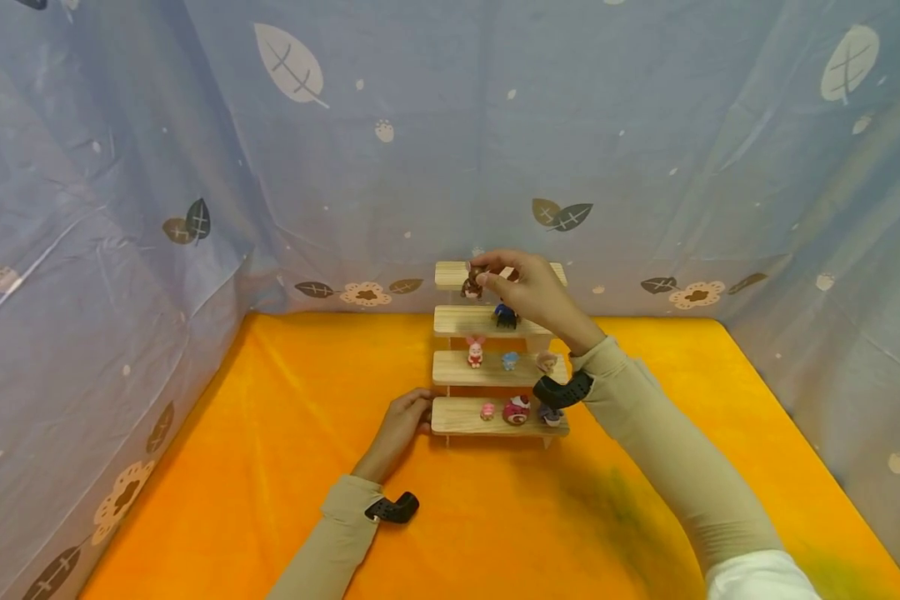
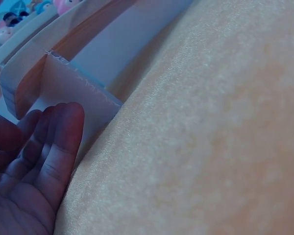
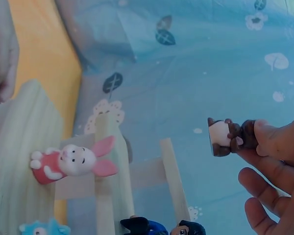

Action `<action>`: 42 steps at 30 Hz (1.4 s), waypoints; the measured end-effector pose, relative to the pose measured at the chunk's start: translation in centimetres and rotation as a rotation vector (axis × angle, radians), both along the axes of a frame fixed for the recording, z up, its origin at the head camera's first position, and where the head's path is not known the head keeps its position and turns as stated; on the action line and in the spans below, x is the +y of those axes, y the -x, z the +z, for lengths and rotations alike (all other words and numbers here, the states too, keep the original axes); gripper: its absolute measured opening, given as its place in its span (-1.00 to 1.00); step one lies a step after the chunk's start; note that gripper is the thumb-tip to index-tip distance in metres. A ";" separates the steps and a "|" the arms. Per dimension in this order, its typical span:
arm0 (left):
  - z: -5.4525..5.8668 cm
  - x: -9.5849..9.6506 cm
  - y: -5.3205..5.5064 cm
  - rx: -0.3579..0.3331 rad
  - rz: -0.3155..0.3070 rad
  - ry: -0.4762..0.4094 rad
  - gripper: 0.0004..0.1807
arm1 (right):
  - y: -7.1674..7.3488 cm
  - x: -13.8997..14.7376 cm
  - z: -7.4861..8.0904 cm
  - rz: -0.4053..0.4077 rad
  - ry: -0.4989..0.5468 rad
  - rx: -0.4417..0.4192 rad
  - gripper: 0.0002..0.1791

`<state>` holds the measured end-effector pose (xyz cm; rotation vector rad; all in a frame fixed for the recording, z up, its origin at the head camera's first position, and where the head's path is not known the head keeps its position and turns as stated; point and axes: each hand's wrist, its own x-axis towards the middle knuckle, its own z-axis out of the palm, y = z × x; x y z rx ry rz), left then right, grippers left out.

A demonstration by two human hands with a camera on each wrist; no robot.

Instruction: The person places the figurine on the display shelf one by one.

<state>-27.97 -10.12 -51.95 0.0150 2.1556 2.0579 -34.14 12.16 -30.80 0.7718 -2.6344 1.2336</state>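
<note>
My right hand [image 1: 528, 287] pinches a small brown figurine [image 3: 230, 137] with a white patch between thumb and index finger. In the head view this figurine is held in front of the top tier of a four-step wooden display rack [image 1: 457, 417]. The right wrist view shows it sideways, with the other fingers loosely bent. My left hand [image 1: 405, 421] is at the left end of the lowest tier. In the left wrist view its fingertips [image 2: 71, 117] are right at the white side support [image 2: 83, 88], fingers extended and slightly bent, gripping nothing.
A dark-blue figurine [image 1: 506, 315] stands on the second tier from the top. Below are a pink-eared figurine [image 1: 476, 354], a blue one [image 1: 510, 360] and a tan one [image 1: 546, 362]. The lowest tier bears several more, including a magenta one [image 1: 517, 410]. Patterned cloth [image 1: 420, 167] hangs behind.
</note>
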 end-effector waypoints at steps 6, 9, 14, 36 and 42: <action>0.0 -0.1 0.0 0.010 -0.010 0.001 -0.66 | 0.7 -0.8 -0.3 0.002 -0.015 -0.025 -0.67; 0.1 0.0 0.0 0.007 -0.017 -0.013 -0.66 | 1.0 -1.2 -0.7 0.003 -0.026 -0.028 -0.69; -0.1 0.0 0.1 -0.005 -0.024 -0.023 -0.66 | 1.1 -1.3 -1.4 0.006 -0.072 -0.040 -0.70; -0.4 -0.1 0.3 -0.001 -0.029 -0.051 -0.66 | 1.4 -1.9 -3.2 -0.042 -0.249 0.100 -0.80; -0.5 -0.1 0.3 0.003 -0.033 -0.042 -0.65 | 1.7 -1.9 -3.6 -0.048 -0.255 0.079 -0.80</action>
